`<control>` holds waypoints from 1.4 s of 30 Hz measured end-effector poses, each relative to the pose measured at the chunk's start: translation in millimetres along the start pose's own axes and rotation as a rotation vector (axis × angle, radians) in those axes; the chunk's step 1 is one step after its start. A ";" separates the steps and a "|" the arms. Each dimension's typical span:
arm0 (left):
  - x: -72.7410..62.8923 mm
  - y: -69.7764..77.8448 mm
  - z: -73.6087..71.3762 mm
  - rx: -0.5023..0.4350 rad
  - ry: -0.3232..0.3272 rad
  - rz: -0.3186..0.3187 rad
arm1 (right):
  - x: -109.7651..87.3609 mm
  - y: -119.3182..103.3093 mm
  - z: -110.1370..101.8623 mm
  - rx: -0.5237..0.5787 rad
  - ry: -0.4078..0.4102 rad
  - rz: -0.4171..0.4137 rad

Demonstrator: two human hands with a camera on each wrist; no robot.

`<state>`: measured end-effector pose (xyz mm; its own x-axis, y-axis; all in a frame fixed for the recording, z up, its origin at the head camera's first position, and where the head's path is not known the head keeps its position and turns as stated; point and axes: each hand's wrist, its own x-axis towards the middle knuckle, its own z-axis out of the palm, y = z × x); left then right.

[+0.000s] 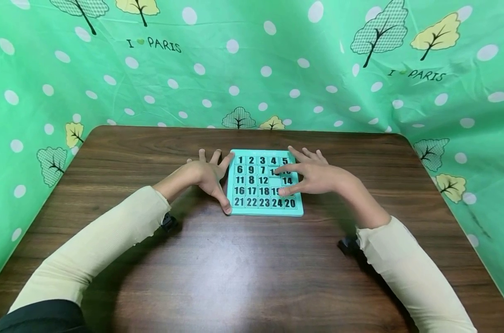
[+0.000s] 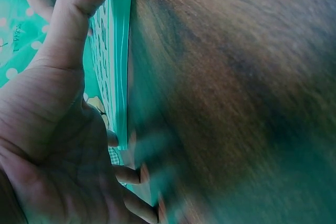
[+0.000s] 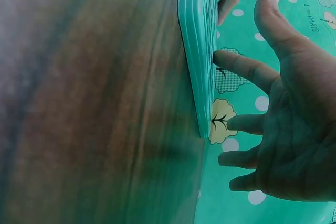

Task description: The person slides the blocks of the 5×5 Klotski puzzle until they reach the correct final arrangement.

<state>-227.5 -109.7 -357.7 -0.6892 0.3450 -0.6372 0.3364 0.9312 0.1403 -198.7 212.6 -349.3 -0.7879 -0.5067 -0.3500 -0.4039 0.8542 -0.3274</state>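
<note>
A turquoise sliding number puzzle [image 1: 263, 212] lies flat on the table, its square tiles printed with black numbers. A gap without a tile shows between 12 and 14. My left hand [image 1: 208, 175] braces the puzzle's left side, thumb at the near corner and index finger by the far corner, the other fingers spread on the wood. From the right, my right hand [image 1: 320, 178] reaches over the board. Its straight index fingertip touches a partly covered tile [image 1: 273, 172] in the second row. In the right wrist view, the thumb [image 3: 270, 9] is raised off the puzzle.
The brown wooden table [image 1: 218, 273] extends around the puzzle on all sides. A green curtain [image 1: 252, 60] with white dots and printed trees hangs behind it. Small black wrist devices [image 1: 347, 246] sit under both forearms.
</note>
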 end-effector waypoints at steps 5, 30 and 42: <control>1.7 0.3 0.7 -0.002 0.000 -0.002 | 4.0 3.7 -1.2 -0.013 0.001 0.007; -1.0 -5.5 7.5 -0.061 0.056 0.047 | -15.3 -4.1 9.6 0.006 -0.007 -0.053; -1.4 -9.6 10.1 -0.205 0.125 0.091 | -21.3 -4.5 6.9 0.031 0.035 -0.045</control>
<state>-223.3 -120.3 -365.8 -0.7401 0.4289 -0.5180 0.2725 0.8955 0.3520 -176.9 218.7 -346.5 -0.7853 -0.5398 -0.3032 -0.4254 0.8262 -0.3693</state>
